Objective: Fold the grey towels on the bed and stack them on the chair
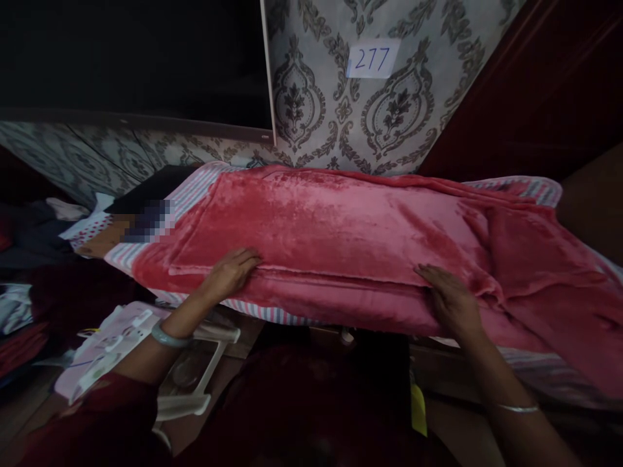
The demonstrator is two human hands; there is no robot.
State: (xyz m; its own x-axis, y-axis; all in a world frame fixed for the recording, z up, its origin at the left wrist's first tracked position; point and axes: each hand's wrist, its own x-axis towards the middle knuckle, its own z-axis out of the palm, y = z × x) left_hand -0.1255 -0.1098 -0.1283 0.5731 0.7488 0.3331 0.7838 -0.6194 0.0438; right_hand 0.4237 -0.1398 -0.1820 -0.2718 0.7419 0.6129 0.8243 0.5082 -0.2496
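A plush red blanket (311, 227) lies folded lengthwise, with its near edge running between my two hands. My left hand (231, 275) is closed on this edge toward the left end, fingers bent over the fabric. Farther right, my right hand (452, 301) grips the same edge, its fingertips on top and its palm side against the lower layer. The blanket's right part (545, 259) is bunched in loose folds. Underneath shows a striped cloth (277, 316) in white, pink and blue-grey.
Behind the blanket is a patterned wall (341, 130) with a paper marked 277 (374, 58). A dark television screen (131, 58) stands at the upper left. On the left are a pink-white board (107, 350), a white plastic frame (214, 370) and piled clothes (58, 305).
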